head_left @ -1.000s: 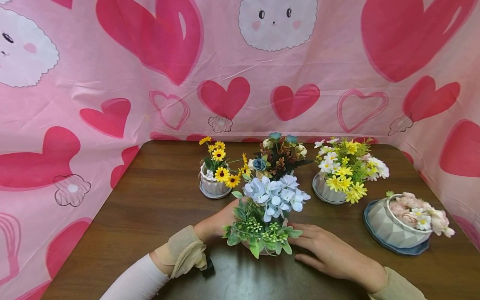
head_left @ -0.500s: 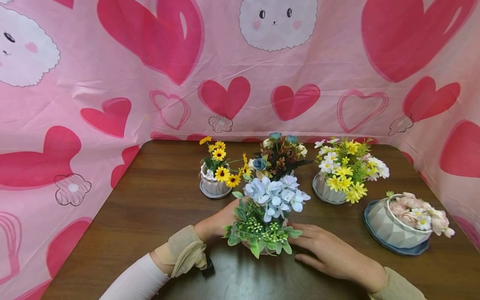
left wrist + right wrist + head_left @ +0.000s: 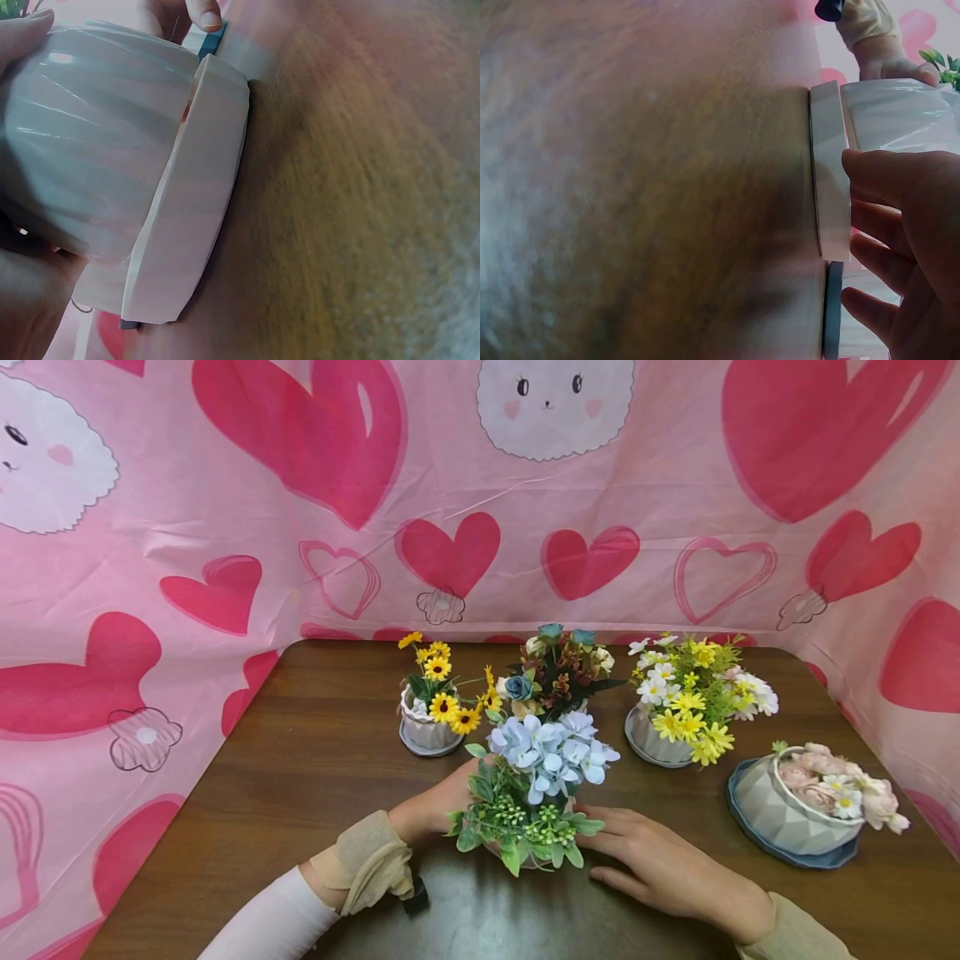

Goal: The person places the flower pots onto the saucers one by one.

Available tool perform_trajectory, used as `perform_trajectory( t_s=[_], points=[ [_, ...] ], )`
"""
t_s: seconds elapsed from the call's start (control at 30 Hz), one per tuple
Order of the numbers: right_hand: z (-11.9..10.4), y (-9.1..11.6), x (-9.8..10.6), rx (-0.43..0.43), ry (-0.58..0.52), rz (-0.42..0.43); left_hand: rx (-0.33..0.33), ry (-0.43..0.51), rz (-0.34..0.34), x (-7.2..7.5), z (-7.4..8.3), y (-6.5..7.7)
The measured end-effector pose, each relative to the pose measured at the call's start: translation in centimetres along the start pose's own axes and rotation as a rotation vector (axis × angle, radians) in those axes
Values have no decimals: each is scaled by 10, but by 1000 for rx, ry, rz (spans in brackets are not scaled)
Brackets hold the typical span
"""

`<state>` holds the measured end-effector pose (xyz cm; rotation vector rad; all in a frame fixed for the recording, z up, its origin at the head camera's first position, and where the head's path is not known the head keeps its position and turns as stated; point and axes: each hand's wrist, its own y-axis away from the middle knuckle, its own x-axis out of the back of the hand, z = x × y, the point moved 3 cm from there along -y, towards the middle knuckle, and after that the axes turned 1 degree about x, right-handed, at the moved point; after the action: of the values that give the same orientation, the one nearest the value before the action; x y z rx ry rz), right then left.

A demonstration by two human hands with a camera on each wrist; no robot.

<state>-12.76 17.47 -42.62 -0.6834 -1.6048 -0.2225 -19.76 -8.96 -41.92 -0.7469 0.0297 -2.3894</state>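
A pale flowerpot [image 3: 97,127] stands on its matching saucer [image 3: 195,187], filled with light blue hydrangea blooms [image 3: 551,756] and green leaves [image 3: 517,831]. My left hand [image 3: 442,799] grips the pot's left side, thumb near the rim in the left wrist view; in the head view its fingers go behind the leaves. On the other side my right hand [image 3: 652,860] lies with loosely extended fingers. Its thumb tip is right at the pot's base by the saucer in the right wrist view, the other fingers spread alongside. Foliage hides most of the pot from above.
Behind stand a pot of yellow sunflowers [image 3: 442,693], an arrangement with blue roses [image 3: 558,672] and a pot of yellow and white daisies [image 3: 686,702]. At right, a faceted pot of pale pink flowers [image 3: 825,793] tilts on a blue saucer [image 3: 742,827]. Pink heart-print cloth [image 3: 510,485] surrounds the table.
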Motion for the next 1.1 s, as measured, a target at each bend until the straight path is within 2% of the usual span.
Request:
perform_trajectory(
  t_s=[0.17,0.37,0.5,0.73,1.1],
  points=[
    [0,0,0,0,-1,-1,-3,18,-5,-1,-1,0],
    [0,0,0,3,-7,1,-19,-14,-6,-1,0,1],
    [0,0,1,0,-7,-1,-8,-26,-4,0,1,0],
    [0,-1,1,12,-2,12,8,18,-6,0,0,0],
    [0,-1,0,30,-18,19,-16,51,-11,0,-3,0]
  ],
)
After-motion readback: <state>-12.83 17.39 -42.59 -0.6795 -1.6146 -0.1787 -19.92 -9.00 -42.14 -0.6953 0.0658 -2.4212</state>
